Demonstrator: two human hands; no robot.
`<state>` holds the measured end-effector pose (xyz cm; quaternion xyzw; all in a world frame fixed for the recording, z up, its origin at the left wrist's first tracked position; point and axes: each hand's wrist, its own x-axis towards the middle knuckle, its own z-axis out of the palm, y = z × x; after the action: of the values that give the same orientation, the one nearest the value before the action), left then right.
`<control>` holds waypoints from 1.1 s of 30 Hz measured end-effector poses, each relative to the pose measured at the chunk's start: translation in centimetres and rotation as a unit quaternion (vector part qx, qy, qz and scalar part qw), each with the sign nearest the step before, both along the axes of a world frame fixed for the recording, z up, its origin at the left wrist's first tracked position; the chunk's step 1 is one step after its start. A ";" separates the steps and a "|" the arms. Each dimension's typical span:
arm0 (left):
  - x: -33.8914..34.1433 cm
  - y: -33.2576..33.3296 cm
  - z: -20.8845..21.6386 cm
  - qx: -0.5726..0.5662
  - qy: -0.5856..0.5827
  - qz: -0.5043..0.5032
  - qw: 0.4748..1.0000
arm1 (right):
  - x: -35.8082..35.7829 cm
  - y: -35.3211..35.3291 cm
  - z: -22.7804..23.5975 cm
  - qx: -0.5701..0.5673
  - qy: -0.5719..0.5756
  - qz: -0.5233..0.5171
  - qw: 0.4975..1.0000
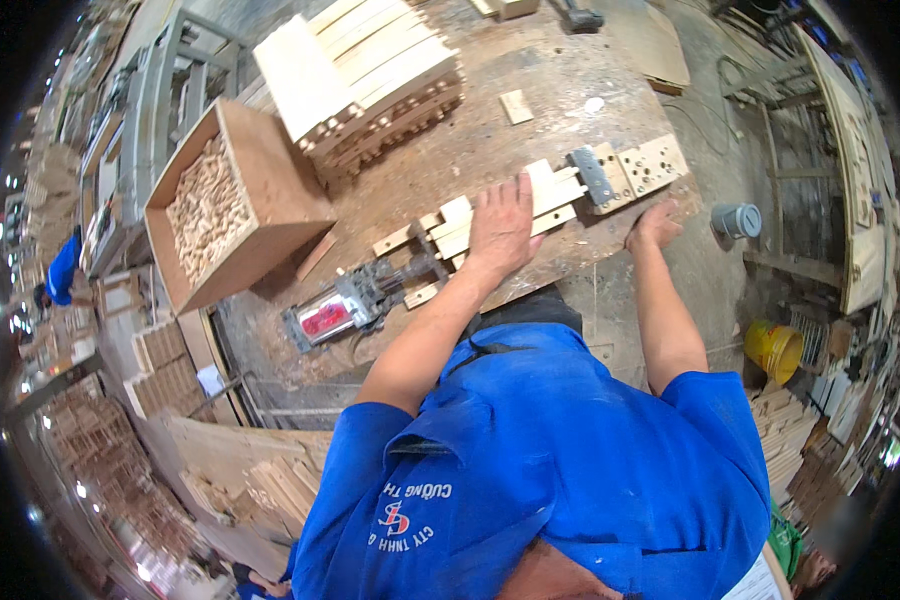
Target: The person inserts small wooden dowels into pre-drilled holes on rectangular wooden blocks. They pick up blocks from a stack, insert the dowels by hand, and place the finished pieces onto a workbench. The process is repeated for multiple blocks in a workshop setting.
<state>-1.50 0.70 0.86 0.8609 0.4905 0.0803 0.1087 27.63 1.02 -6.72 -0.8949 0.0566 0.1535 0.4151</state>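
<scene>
Wd strips [560,194] run under L hand [503,226] w/ ends showing.

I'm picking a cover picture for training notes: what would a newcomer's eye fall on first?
Probably the wooden box of small pale pegs, at the workbench's left side. Next, the stack of pale boards to its right, and the metal device with a red patch nearer the person. Centrally, the left hand lies across pale wooden strips.

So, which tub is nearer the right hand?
The grey-blue tub, closer to the table; the yellow tub is farther from the right hand, lower in view.
</scene>
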 end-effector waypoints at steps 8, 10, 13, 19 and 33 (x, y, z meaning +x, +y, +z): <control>-0.4 -0.2 0.0 -0.017 -0.010 0.009 1.000 | -1.5 0.3 2.4 0.018 0.046 -0.009 0.999; -0.5 -0.2 0.0 -0.016 -0.015 0.010 1.000 | -1.8 0.2 2.7 0.035 0.053 -0.009 0.998; -0.5 -0.2 0.0 -0.016 -0.014 0.011 1.000 | -2.0 0.1 2.7 0.050 0.051 -0.006 0.997; -0.7 -0.2 0.0 0.004 -0.009 0.005 1.000 | -1.1 -0.1 1.8 0.041 0.062 -0.001 0.997; -0.7 -0.4 0.4 -0.002 0.001 0.010 1.000 | -0.9 -0.1 1.7 0.021 0.042 0.000 0.999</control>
<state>-2.20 0.27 1.24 0.8558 0.4995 0.0795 0.1087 26.74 0.94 -5.06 -0.8786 0.0710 0.1920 0.4314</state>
